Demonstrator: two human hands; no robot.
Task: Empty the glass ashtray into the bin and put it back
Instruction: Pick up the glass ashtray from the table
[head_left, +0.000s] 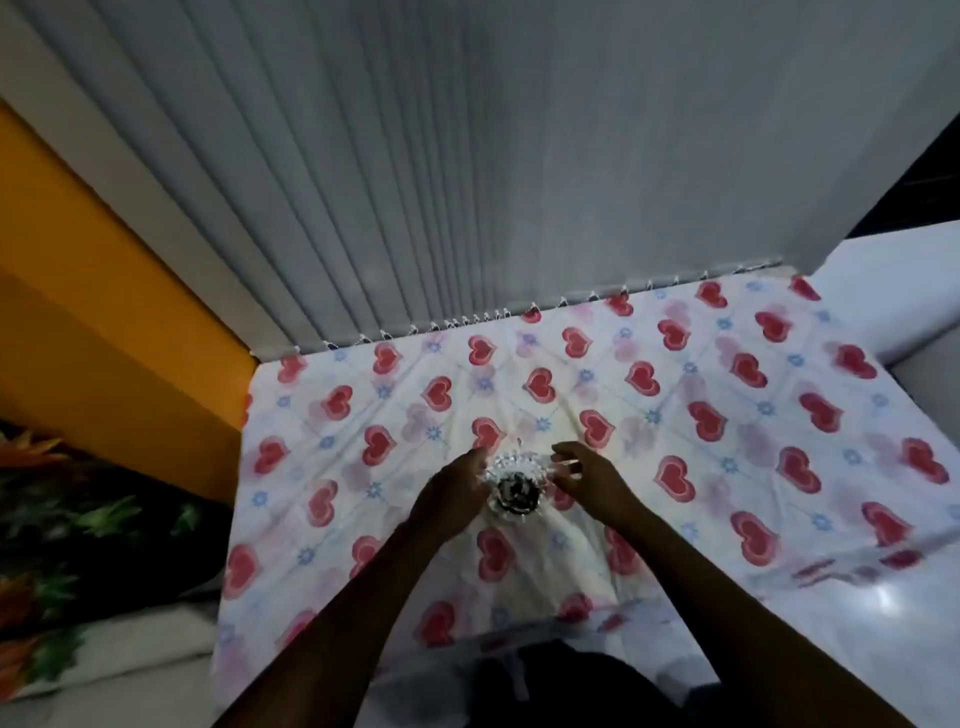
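Observation:
A small cut-glass ashtray (515, 487) with dark ash in its bowl sits on a white cloth printed with red hearts (675, 415), near the middle of the table. My left hand (451, 499) is against the ashtray's left rim, fingers curled toward it. My right hand (587, 475) hovers at the right rim with fingers spread and slightly bent. Whether either hand grips the glass is unclear in the blur. No bin is in view.
Grey vertical blinds (467, 182) hang right behind the table's far edge. An orange wall (104, 322) stands to the left, with dark floral fabric (78, 525) below it. A white surface (893, 291) adjoins the table at the right.

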